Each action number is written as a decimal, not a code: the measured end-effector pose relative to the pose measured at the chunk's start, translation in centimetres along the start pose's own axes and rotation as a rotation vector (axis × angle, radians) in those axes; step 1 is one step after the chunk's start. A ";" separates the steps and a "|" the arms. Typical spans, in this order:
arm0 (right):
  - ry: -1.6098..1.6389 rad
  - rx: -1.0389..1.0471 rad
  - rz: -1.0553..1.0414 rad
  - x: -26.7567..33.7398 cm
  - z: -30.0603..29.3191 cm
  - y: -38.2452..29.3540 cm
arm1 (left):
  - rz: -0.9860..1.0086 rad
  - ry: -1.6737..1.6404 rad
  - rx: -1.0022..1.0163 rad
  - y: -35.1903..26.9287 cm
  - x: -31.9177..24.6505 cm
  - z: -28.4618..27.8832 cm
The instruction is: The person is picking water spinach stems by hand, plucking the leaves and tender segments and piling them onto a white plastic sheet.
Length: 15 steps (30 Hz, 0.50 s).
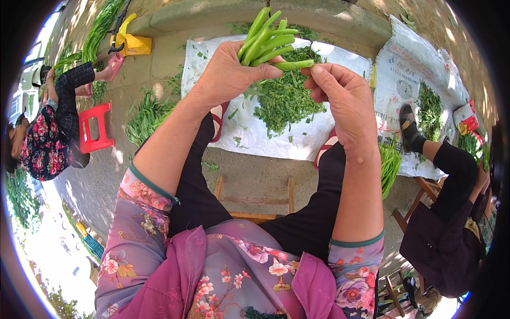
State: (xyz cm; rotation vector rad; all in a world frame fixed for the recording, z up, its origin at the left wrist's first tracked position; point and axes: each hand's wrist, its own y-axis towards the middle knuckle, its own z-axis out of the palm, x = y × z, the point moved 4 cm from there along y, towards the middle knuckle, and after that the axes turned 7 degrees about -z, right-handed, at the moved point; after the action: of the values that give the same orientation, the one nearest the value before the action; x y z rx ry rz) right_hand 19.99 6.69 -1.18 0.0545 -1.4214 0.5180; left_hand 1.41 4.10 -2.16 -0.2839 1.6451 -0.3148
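Note:
My left hand [235, 73] is closed around a bunch of green vegetable stalks [265, 42], their thick ends fanning out at the top centre. One stalk [295, 64] points right, and its end meets the fingertips of my right hand [332, 85], where thumb and forefinger pinch it. Below both hands, a heap of torn green leaves and short pieces [279, 105] lies on a white woven plastic sheet [235, 139] between my feet. The leafy ends of the held bunch are mostly hidden behind my left hand.
Loose leaves [145, 119] lie left of the sheet, long stalks [389, 165] at its right. A person sits by a red plastic stool [95, 127] at left; another sits at right beside a printed woven sack [402, 63]. A stone kerb [255, 18] runs behind; a yellow bag [135, 44] rests near it.

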 end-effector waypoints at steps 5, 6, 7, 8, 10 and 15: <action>0.047 0.007 0.057 -0.4 -0.2 0.0 | 0.031 0.023 0.042 -0.1 -0.4 0.1; 0.070 0.014 0.070 -0.5 -0.2 0.0 | 0.035 0.022 0.048 -0.2 -0.3 0.1; 0.070 0.022 0.081 -0.5 -0.1 0.0 | 0.045 0.040 0.044 -0.2 -0.4 0.0; 0.071 0.029 0.092 -0.5 -0.1 0.0 | 0.054 0.059 0.041 -0.3 -0.5 0.0; 0.074 0.028 0.098 -0.4 0.0 0.0 | 0.067 0.096 0.031 -0.4 -0.6 -0.1; 0.068 -0.007 0.076 -0.3 0.2 -0.1 | 0.096 0.105 -0.012 -0.4 -1.0 0.0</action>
State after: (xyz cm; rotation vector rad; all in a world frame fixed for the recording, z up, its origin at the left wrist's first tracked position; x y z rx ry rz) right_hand 19.82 6.45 -1.39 -0.0229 -1.3622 0.5727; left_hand 1.52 4.08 -1.13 -0.1995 1.7584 -0.2509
